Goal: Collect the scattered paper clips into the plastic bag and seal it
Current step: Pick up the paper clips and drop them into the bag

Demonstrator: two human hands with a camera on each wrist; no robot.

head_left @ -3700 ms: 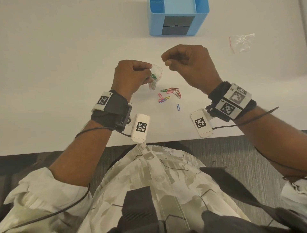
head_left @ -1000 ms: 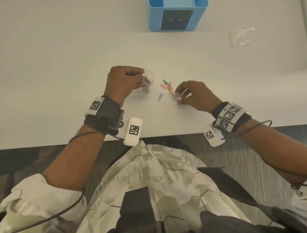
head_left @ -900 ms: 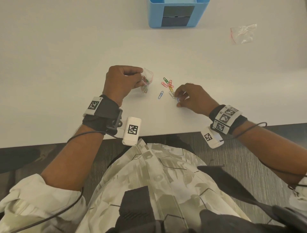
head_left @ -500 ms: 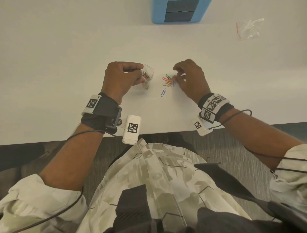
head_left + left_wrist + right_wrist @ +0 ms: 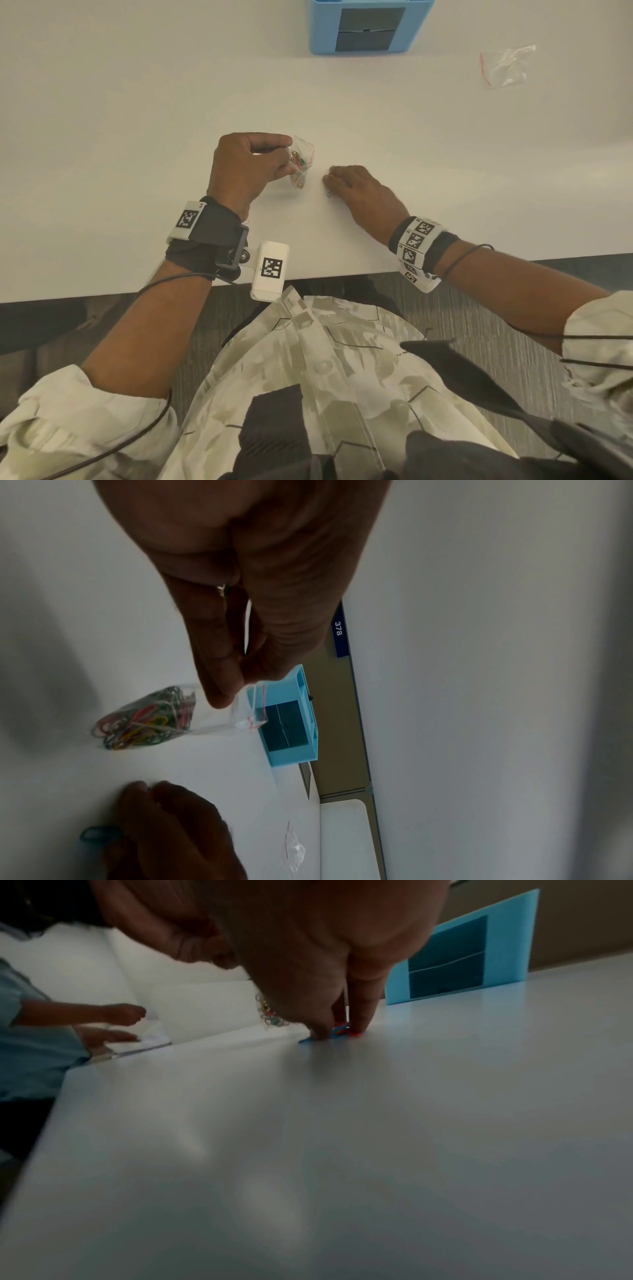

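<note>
My left hand [image 5: 289, 150] hangs just above the white table [image 5: 137, 171], thumb and forefinger pinching the top of a small clear plastic bag [image 5: 301, 159]. In the left wrist view the bag [image 5: 147, 721] holds several coloured paper clips, and its red-striped mouth [image 5: 257, 710] stands open. My right hand [image 5: 327, 180] lies palm down to the bag's right and covers the loose clips. In the right wrist view its fingertips [image 5: 322, 1034] pinch several paper clips [image 5: 339, 1031] against the table. One blue clip [image 5: 99, 834] sticks out from under that hand.
A blue desk organiser [image 5: 370, 27] stands at the far edge of the table. A second small clear bag [image 5: 507, 65] lies at the far right. The table's near edge [image 5: 308, 277] is by my wrists. Another person's hands [image 5: 113, 1026] show far left in the right wrist view.
My right hand has swept left from the clips' right side onto the pile, which it now hides. The lone blue clip now lies at its fingertips. My left hand still holds the bag.
</note>
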